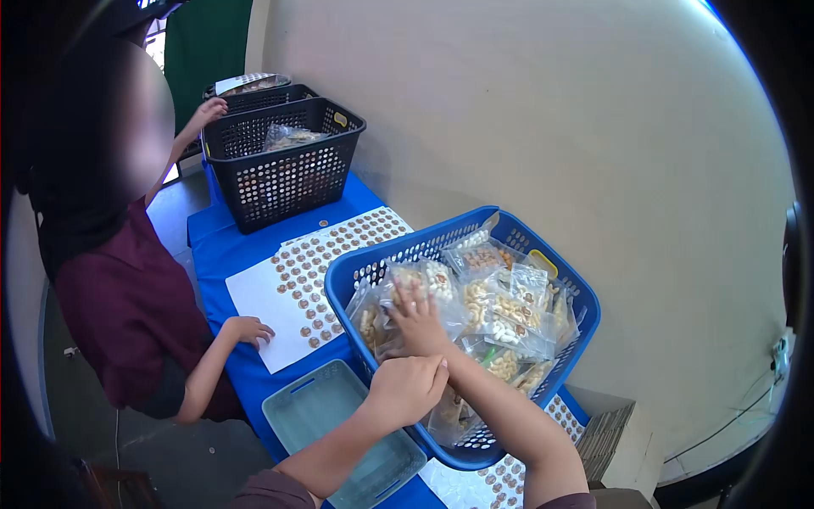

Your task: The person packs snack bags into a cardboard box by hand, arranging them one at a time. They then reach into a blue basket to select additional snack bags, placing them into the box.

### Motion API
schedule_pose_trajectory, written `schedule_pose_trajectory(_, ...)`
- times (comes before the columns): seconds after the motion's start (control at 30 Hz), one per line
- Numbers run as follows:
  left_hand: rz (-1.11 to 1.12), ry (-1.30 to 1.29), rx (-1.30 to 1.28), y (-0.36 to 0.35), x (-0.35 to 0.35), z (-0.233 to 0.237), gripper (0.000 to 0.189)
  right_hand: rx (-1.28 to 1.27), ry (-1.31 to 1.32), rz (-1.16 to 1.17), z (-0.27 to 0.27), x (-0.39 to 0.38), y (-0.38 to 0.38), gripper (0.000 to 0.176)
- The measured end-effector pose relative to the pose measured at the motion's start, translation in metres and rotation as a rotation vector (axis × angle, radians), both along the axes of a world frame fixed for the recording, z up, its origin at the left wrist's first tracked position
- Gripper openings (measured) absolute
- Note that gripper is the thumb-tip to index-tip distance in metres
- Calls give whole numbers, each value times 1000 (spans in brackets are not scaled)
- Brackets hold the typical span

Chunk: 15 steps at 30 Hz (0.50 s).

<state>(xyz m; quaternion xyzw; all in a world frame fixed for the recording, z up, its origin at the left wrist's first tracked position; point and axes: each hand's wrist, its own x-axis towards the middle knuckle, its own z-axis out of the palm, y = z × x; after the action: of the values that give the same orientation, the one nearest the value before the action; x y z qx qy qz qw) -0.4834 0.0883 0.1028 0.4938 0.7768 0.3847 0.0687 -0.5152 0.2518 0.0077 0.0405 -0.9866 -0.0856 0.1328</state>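
Observation:
A blue perforated basket holds several clear bags of snacks, some pale and some brownish. My right hand reaches into its left side, fingers spread, resting on a clear bag of pale snacks. Curled against my right wrist is my left hand, its fingers closed. Whether it grips the wrist or something small there is hidden. Just below my left hand sits a grey-green plastic tray.
Sheets of round stickers lie on the blue-covered table. Black perforated baskets with bags stand at the far end. At the left is a co-worker, one hand on the paper. Stacked cardboard stands at right, by the wall.

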Motion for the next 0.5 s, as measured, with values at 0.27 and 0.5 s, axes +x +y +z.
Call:
schedule_pose_trajectory(0.27, -11, -31, -3, -2, 0, 2, 30, 210, 117, -423, 41, 11, 60, 25)
schedule_pose_trajectory(0.5, -17, -26, 18, 1, 1, -1, 29, -265, 606, -718, 74, 44, 93, 25)
